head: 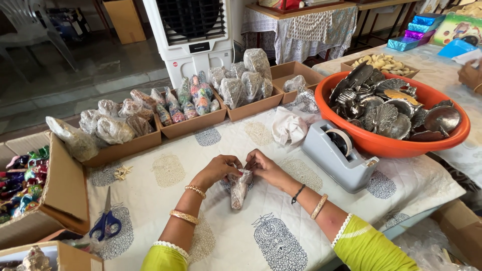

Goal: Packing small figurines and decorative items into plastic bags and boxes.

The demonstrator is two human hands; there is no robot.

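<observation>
Printed cloth with leaf motifs covers the worktable [281, 211], which stands in a tiled room before a white air cooler [193, 35]. Both forearms reach in from the lower edge, wearing gold bangles and yellow-green sleeves. The left hand [217, 169] and the right hand [265, 168] meet at mid-table, fingers curled and pinched closed on the top of a small clear packet [239, 188]. The packet hangs down from the fingertips toward the person, its lower end resting on the cloth; its contents are too small to tell.

Behind the hands, a row of shallow cardboard trays [191, 125] runs along the far edge of the table, each filled with similar clear wrapped packets, some brownish, some multicoloured. To the right, a grey tape dispenser [339, 155] sits just beside an orange plastic basin [396, 140] heaped with silver-coloured, shell-shaped metal dishes. A crumpled white cloth [288, 125] lies between the trays and the dispenser.

At left, blue-handled scissors [106, 221] lie on the cloth near an open cardboard box [63, 185] holding bright, multicoloured items. At far right, another person's hand [471, 75] rests on a second table, near shiny blue and purple boxes [416, 31].
</observation>
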